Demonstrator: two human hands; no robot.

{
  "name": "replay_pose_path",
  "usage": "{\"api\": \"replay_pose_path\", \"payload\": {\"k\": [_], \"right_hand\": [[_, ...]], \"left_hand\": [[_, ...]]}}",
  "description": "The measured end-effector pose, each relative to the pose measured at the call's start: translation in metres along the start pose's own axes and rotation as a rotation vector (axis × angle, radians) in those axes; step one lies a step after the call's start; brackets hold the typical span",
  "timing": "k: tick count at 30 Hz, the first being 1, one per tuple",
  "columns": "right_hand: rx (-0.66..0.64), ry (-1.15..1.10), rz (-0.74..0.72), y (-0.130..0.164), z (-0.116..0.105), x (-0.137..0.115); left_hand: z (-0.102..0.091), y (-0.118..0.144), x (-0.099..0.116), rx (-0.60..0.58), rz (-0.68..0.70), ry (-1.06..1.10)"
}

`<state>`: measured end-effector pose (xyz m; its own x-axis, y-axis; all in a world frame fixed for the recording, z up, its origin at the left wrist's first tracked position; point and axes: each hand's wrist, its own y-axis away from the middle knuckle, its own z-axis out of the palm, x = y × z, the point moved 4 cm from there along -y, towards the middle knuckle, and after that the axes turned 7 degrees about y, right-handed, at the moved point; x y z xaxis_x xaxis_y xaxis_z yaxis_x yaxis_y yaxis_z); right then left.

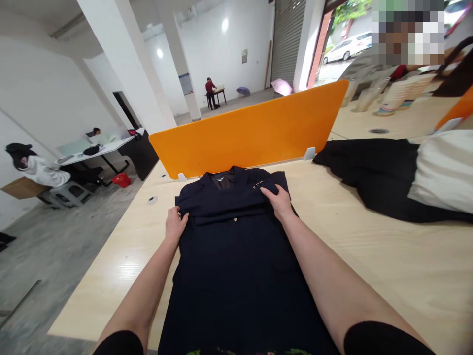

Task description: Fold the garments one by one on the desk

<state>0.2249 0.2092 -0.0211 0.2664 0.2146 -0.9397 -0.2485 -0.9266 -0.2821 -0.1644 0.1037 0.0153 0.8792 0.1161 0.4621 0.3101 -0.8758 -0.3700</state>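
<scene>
A dark navy jacket (pixel 236 256) lies flat on the light wooden table (pixel 369 256), collar toward the orange divider, sleeves folded across its chest. My left hand (pixel 175 224) rests on the jacket's left edge near the folded sleeve, fingers curled onto the cloth. My right hand (pixel 278 200) presses flat on the right shoulder area, fingers spread over the folded sleeve. Neither hand lifts the fabric.
An orange divider (pixel 251 130) stands across the table behind the jacket. A black garment (pixel 369 167) and white cloth (pixel 443 170) lie to the right. Stacked cups (pixel 401 93) sit beyond. People work at desks far left and in the back.
</scene>
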Motion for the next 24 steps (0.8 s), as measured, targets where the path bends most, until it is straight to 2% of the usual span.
{"api": "replay_pose_path", "payload": {"k": [3,5,7,9,13,17,19,24], "right_hand": [[0.131,0.216,-0.104,0.001,-0.009,-0.009],[0.231,0.299,-0.276,0.001,-0.015,-0.023],[0.234,0.334,-0.362,-0.001,-0.019,-0.031],[0.103,0.396,-0.278,-0.008,-0.018,-0.03],[-0.14,0.662,0.058,-0.02,-0.024,-0.016],[-0.333,0.677,0.152,-0.02,-0.028,-0.013],[-0.349,0.619,0.163,-0.018,-0.028,-0.013],[-0.226,0.645,0.202,-0.018,-0.029,-0.01]], "left_hand": [[0.0,-0.004,0.0,0.02,0.0,0.003],[-0.001,-0.005,0.001,0.041,0.093,-0.02],[0.0,-0.005,0.005,0.016,0.224,-0.068],[0.002,-0.003,0.007,-0.039,0.299,-0.105],[0.003,0.0,0.01,-0.057,0.301,-0.139],[0.0,-0.01,0.014,-0.107,0.276,-0.139],[-0.003,-0.023,0.014,-0.118,0.234,-0.119],[0.0,-0.064,0.013,-0.156,0.139,-0.136]]}}
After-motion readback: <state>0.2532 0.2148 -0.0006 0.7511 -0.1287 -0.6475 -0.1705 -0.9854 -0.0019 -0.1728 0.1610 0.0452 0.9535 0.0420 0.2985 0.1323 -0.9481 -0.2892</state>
